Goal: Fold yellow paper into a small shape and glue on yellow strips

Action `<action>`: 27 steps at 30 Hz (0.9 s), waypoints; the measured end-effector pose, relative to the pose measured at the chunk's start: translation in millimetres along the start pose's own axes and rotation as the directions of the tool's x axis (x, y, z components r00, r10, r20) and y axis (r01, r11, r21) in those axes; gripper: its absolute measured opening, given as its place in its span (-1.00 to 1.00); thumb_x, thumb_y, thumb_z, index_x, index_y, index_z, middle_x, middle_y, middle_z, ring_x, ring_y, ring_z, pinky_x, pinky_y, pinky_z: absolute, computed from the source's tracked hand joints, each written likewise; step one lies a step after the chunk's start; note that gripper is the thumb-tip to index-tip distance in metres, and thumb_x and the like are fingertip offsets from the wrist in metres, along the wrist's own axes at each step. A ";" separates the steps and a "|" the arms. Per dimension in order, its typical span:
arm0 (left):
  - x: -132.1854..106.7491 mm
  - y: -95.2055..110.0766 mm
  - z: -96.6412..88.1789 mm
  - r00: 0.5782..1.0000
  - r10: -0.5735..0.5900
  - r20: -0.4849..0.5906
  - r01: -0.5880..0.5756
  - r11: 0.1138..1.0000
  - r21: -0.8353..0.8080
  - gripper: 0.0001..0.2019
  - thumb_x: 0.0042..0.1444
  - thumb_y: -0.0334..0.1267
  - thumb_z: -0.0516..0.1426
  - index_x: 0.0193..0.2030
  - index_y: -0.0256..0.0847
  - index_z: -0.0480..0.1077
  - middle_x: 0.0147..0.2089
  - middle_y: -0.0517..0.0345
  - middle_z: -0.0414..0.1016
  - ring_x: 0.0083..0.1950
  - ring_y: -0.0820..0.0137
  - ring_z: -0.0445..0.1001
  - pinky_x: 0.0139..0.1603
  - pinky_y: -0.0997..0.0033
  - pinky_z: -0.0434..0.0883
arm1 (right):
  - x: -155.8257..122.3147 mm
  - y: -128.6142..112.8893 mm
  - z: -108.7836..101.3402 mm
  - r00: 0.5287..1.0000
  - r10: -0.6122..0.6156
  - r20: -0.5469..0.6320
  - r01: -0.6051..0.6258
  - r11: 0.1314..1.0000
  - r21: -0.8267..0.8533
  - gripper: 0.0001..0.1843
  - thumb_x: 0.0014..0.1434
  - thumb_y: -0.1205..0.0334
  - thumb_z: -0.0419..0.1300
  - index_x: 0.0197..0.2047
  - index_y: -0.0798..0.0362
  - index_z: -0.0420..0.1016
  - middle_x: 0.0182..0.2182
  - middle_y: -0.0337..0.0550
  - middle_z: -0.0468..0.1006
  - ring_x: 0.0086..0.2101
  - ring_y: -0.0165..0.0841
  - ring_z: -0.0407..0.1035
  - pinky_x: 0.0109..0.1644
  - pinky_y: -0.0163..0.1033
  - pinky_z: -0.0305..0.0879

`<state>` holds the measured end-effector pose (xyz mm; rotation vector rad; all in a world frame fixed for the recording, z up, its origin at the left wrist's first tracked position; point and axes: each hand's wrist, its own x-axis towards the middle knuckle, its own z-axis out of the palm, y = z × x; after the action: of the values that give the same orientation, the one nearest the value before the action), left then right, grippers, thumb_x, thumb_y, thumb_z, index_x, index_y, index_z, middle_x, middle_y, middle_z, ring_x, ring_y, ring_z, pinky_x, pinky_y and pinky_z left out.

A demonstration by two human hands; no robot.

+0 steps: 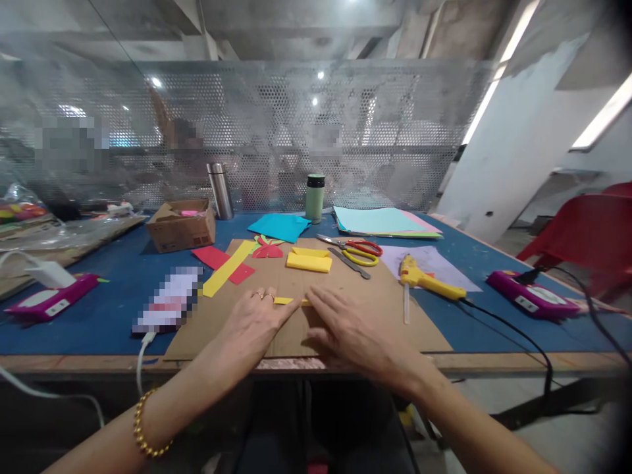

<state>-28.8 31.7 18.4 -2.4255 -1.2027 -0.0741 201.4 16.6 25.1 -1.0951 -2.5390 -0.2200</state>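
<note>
My left hand (pixel 254 319) lies flat on a sheet of brown cardboard (pixel 395 329), fingers stretched forward, a ring on one of them. Under its fingertips and thumb shows part of a small yellow paper piece (pixel 283 301). Beside it my right hand (pixel 340 322) is also laid flat, fingers extended, the fingertips at the other end of that yellow paper. Most of the piece is hidden beneath both hands. Just beyond them sits a folded yellow paper (pixel 309 261). A yellow strip (pixel 230 266) crosses a red strip (pixel 240 272) to the left, near red and green paper cutouts (pixel 267 248).
Scissors (pixel 355 249), a metal blade tool (pixel 351 264) and a yellow glue gun (pixel 429 282) lie to the right. A phone (pixel 170 299) is at left. Behind stand a cardboard box (pixel 182 230), steel flask (pixel 220 191), green bottle (pixel 315 201) and stacked paper sheets (pixel 380 222).
</note>
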 end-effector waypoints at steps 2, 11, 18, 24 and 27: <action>-1.5 -1.3 1.4 1.000 -0.008 -0.004 0.008 1.000 0.005 -0.52 0.30 -0.46 0.06 0.34 -0.12 0.33 0.04 -0.23 0.52 -0.01 0.12 0.54 -0.06 0.18 0.43 | -6.1 -8.2 10.0 0.998 0.039 0.046 -0.041 0.999 0.035 -0.35 0.36 -0.02 0.16 0.33 0.28 0.31 0.30 0.37 0.34 0.30 0.05 0.23 0.30 0.19 0.30; -11.8 -16.6 -3.6 0.994 -0.092 0.065 0.091 0.996 0.024 -0.57 0.30 -0.53 -0.01 0.23 -0.25 0.43 -0.02 -0.26 0.54 0.02 0.03 0.52 -0.01 0.05 0.38 | -23.7 -11.2 11.4 0.992 0.113 0.050 -0.114 0.993 0.017 -0.32 0.36 0.00 0.16 0.37 0.29 0.28 0.34 0.33 0.28 0.34 0.06 0.17 0.36 0.22 0.24; -23.1 -30.0 1.9 0.981 -0.187 0.049 0.184 0.981 0.056 -0.54 0.25 -0.56 0.00 0.25 -0.26 0.42 0.04 -0.26 0.55 0.08 0.00 0.50 0.02 0.03 0.36 | -25.2 -7.2 18.7 0.994 0.105 0.043 -0.104 0.994 -0.011 -0.28 0.36 -0.04 0.16 0.40 0.28 0.25 0.36 0.32 0.24 0.35 0.04 0.16 0.37 0.22 0.21; 8.4 6.5 -4.3 0.974 -0.053 -0.221 0.028 0.993 -0.113 -0.62 0.37 -0.35 -0.01 0.29 -0.29 0.32 0.27 -0.26 0.41 0.22 0.05 0.39 0.14 0.05 0.34 | -24.1 -6.9 18.0 0.994 0.086 0.070 -0.086 0.996 -0.003 -0.30 0.37 -0.04 0.13 0.38 0.31 0.30 0.35 0.36 0.24 0.33 0.09 0.17 0.34 0.27 0.24; 30.2 14.9 -16.4 0.999 -0.034 -0.024 0.028 0.971 -0.237 -0.80 0.38 -0.27 0.03 -0.02 -0.25 0.45 0.00 -0.15 0.53 0.02 0.10 0.47 0.02 0.08 0.37 | -21.7 -4.9 8.5 0.992 0.084 0.095 -0.087 0.996 0.027 -0.30 0.36 -0.03 0.14 0.36 0.33 0.31 0.33 0.36 0.27 0.34 0.09 0.17 0.35 0.25 0.22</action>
<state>3.8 39.8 35.0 -2.5986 -1.2836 -0.2747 209.3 1.1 8.9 -1.2266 -2.5611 -0.1085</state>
